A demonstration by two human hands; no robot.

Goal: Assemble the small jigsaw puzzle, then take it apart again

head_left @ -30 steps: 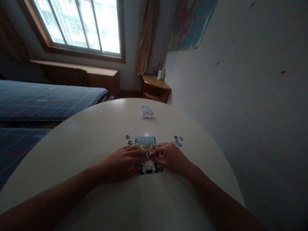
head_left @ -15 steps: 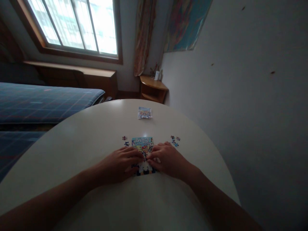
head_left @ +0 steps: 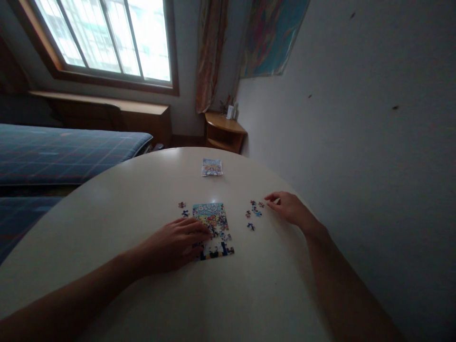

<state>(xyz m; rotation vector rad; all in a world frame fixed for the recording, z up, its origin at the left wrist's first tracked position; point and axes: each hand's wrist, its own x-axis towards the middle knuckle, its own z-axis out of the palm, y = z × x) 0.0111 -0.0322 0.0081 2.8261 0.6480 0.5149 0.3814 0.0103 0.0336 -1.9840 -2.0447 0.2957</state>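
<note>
On the round table [head_left: 142,190], my left hand [head_left: 183,239] lies open over the jigsaw puzzle [head_left: 210,210], blocking my view of its lower left. My right hand [head_left: 281,204], half-curled, is beside loose pieces [head_left: 258,214]; from here I can't tell if it's pinching anything. A small printed square [head_left: 212,167] lies beyond.

Left hand [head_left: 183,241], one: bare. Left forearm [head_left: 92,286], one: bare, tapering toward the hand. Right hand [head_left: 290,208], one: bare. Right forearm [head_left: 342,280], one: bare, likewise tapering.
</note>
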